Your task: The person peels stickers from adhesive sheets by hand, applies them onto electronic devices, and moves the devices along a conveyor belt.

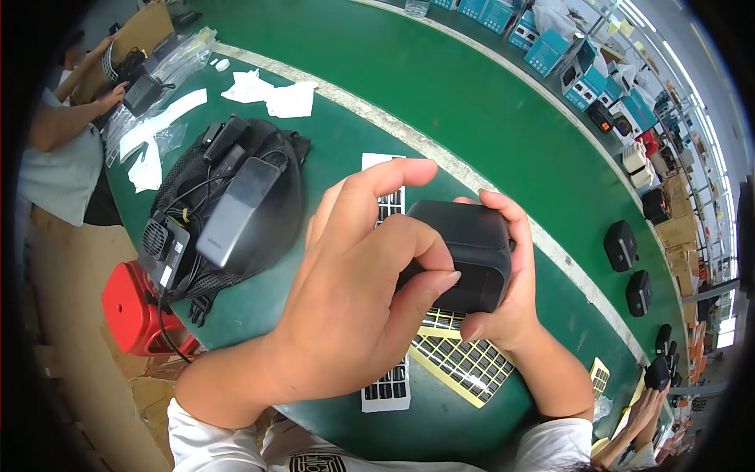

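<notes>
My right hand [517,271] wraps round the side of a black box-shaped device with rounded corners [460,224], holding it above the table. In front of the device's face, my left hand [338,279] has thumb and index finger pinched together, its other fingers curled or raised. Whatever lies between those fingertips is too small or hidden to make out. Below the hands are a yellow-backed sheet of small black rectangular pieces [464,363] and a white-backed sheet of similar pieces [387,391], partly covered by my left hand and arm.
On the green table [330,141] at left lies a black mesh bag [279,208] with a grey power bank [240,212] and cables. Paper scraps [289,100] lie beyond. A red stool [130,307] stands left. Black cases [621,245] sit at right. Other people work at both sides.
</notes>
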### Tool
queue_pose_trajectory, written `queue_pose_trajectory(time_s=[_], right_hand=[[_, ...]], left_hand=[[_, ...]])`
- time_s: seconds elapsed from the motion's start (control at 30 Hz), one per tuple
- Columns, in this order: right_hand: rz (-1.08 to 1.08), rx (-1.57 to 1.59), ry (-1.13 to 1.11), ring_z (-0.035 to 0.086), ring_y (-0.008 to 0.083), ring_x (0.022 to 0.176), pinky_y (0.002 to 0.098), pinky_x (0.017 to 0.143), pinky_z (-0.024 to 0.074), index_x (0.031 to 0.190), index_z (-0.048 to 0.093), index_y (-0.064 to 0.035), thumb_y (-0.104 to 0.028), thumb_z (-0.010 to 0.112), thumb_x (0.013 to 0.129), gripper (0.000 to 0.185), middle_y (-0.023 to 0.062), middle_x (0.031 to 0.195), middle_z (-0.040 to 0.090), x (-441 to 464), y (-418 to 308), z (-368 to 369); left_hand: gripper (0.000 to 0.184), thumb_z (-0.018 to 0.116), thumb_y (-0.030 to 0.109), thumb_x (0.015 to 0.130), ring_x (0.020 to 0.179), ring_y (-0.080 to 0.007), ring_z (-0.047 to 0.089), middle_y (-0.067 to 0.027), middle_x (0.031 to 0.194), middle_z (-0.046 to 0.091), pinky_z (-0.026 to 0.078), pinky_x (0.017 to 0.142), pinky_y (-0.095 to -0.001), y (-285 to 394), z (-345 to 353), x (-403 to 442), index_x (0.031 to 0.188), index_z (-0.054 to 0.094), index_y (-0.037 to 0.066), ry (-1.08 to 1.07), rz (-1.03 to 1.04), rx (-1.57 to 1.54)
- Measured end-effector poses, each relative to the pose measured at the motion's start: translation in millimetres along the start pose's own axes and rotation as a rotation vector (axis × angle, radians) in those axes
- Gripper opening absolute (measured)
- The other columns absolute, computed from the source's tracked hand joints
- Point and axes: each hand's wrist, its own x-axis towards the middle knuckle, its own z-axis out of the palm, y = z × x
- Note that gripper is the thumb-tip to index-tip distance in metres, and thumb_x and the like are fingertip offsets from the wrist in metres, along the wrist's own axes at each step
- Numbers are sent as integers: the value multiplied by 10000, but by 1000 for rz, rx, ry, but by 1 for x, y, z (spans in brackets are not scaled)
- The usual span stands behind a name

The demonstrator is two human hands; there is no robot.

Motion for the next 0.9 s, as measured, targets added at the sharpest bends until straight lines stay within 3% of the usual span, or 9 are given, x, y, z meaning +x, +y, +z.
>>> queue_pose_trajectory(time_s=[0.6, 0.7, 0.77, 0.8, 0.83, 0.87, 0.9], right_hand=[[34, 55, 21, 489, 292, 1376, 442, 1165, 411, 1572, 265, -124, -154, 1067, 463, 1369, 145, 1508, 407, -2, -2, 4], [34, 61, 25, 490, 294, 1373, 448, 1161, 413, 1567, 269, -126, -116, 1046, 495, 1324, 146, 1500, 413, -2, -3, 6], [37, 49, -4, 488, 297, 1376, 454, 1158, 415, 1558, 277, -129, -92, 1028, 517, 1285, 148, 1495, 418, -4, -3, 3], [39, 38, -36, 486, 300, 1379, 461, 1156, 418, 1550, 285, -132, -68, 1009, 539, 1246, 149, 1489, 424, -5, -2, 1], [-20, -24, -105, 514, 285, 1352, 442, 1118, 470, 1532, 298, -126, 8, 924, 644, 1095, 152, 1476, 438, -4, 1, -6], [-23, -22, -112, 514, 285, 1352, 442, 1118, 470, 1532, 298, -126, 8, 924, 644, 1095, 152, 1476, 438, -5, 4, -4], [92, 106, -29, 532, 271, 1330, 423, 1096, 495, 1513, 312, -121, 36, 888, 681, 1024, 145, 1456, 460, -7, 6, 0]], left_hand=[[156, 765, 47, 813, 1248, -381, 553, -257, 1410, 518, 458, 1010, -429, 4, 2, 0, 892, 632, 64, 30, 16, 110], [256, 773, 35, 815, 1217, -365, 581, -258, 1404, 515, 464, 1017, -411, 1, 7, -2, 1014, 613, 52, 14, 16, 109], [406, 778, 26, 836, 1183, -297, 616, -214, 1356, 568, 479, 1018, -383, -4, 13, -1, 1168, 546, 49, 42, 35, -131], [406, 778, 26, 836, 1183, -297, 616, -214, 1356, 568, 479, 1018, -383, -6, 14, 0, 1168, 546, 49, 42, 30, -126], [467, 784, 31, 842, 1172, -267, 622, -187, 1322, 596, 486, 1016, -378, -9, 15, 4, 1219, 509, 45, -18, -92, -343], [528, 790, 37, 848, 1161, -237, 628, -159, 1289, 624, 493, 1015, -373, -13, 15, 6, 1269, 472, 41, -78, -212, -560], [426, 757, 39, 892, 1143, -179, 629, -109, 1221, 665, 506, 991, -353, -21, 19, 8, 1238, 507, 35, -44, -245, -588]])
